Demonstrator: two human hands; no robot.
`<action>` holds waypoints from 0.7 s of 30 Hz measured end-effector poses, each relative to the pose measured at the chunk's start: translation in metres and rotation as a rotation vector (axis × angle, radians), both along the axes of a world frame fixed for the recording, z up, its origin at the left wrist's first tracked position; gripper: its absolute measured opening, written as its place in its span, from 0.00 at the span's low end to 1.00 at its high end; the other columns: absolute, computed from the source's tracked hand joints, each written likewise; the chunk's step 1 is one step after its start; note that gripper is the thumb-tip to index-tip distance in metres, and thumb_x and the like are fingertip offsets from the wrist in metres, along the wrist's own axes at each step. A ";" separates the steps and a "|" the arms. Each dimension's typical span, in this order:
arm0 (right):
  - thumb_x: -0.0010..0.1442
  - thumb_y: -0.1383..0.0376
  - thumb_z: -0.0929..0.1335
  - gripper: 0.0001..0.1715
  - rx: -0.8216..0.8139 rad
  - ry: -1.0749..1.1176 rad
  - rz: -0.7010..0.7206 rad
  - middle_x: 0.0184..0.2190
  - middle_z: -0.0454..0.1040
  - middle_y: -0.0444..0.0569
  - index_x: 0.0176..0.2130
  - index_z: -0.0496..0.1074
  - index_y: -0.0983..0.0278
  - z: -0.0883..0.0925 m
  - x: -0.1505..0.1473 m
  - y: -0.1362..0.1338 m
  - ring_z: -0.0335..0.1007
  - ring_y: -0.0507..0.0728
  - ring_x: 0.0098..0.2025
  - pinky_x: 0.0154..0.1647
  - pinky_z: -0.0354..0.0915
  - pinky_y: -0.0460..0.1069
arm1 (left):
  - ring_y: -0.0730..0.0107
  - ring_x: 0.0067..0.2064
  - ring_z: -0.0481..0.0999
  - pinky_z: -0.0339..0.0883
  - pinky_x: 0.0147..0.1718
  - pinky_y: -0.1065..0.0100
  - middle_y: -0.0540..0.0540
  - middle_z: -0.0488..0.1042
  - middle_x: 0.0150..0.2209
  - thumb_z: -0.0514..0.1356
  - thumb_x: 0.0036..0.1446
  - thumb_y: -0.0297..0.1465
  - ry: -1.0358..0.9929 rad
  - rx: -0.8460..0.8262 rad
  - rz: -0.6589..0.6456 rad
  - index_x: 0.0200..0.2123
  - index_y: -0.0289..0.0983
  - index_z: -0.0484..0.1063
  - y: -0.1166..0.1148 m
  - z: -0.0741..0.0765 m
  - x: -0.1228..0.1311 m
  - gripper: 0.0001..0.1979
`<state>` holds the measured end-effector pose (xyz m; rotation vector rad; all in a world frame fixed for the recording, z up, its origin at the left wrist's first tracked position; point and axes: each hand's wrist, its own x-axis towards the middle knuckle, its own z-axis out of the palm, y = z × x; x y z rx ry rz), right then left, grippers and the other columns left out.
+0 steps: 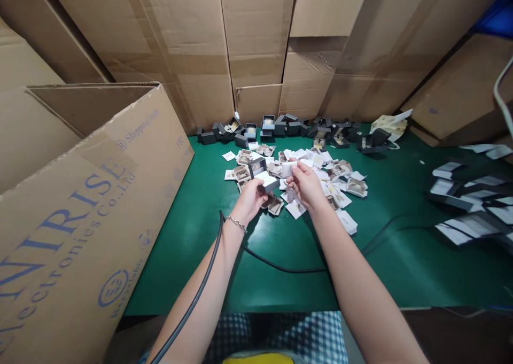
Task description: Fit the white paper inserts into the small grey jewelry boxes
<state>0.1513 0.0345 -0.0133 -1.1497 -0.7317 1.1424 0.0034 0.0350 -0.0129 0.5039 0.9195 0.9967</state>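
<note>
My left hand (pixel 253 195) is closed around a small dark box with a white inner face (pixel 267 180), held just above the green table (pixel 280 241). A bracelet sits on that wrist. My right hand (pixel 306 185) pinches a small white card (pixel 289 169) right beside the box. Under and behind both hands lies a heap of white cards and small tan inserts (pixel 320 171). A row of small dark boxes (pixel 280 129), some of them open, stands along the far edge of the table.
A large open carton with blue print (pixel 80 209) fills the left side. Stacked cartons (pixel 256 48) wall off the back. Dark flat boxes and white sheets (pixel 473 203) lie at the right. A black cable (pixel 280 268) crosses the table near my arms.
</note>
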 end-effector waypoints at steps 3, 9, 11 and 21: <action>0.48 0.65 0.70 0.16 -0.031 0.086 0.051 0.20 0.68 0.37 0.39 0.67 0.63 0.002 -0.004 -0.001 0.66 0.45 0.20 0.20 0.65 0.39 | 0.77 0.21 0.69 0.56 0.17 0.76 0.49 0.70 0.21 0.57 0.48 0.26 0.001 0.013 -0.025 0.30 0.33 0.68 0.000 -0.002 0.000 0.03; 0.46 0.65 0.71 0.18 -0.045 0.074 0.065 0.23 0.71 0.38 0.38 0.64 0.61 0.003 -0.007 -0.003 0.69 0.47 0.20 0.17 0.62 0.40 | 0.78 0.20 0.67 0.54 0.15 0.76 0.49 0.69 0.20 0.59 0.48 0.27 0.012 0.016 -0.067 0.29 0.33 0.68 -0.001 0.001 -0.001 0.03; 0.45 0.63 0.72 0.20 -0.029 0.056 0.057 0.25 0.72 0.39 0.37 0.64 0.61 0.002 -0.007 -0.003 0.70 0.47 0.21 0.17 0.61 0.40 | 0.78 0.19 0.66 0.53 0.15 0.76 0.49 0.69 0.20 0.59 0.49 0.28 0.020 0.025 -0.086 0.29 0.34 0.68 -0.001 0.002 -0.001 0.04; 0.53 0.62 0.66 0.07 0.338 -0.718 -0.058 0.33 0.76 0.47 0.33 0.72 0.61 -0.003 -0.009 -0.009 0.72 0.56 0.38 0.42 0.67 0.52 | 0.80 0.15 0.60 0.49 0.14 0.76 0.52 0.63 0.16 0.59 0.51 0.35 0.094 0.111 -0.188 0.25 0.35 0.66 -0.002 -0.002 -0.001 0.10</action>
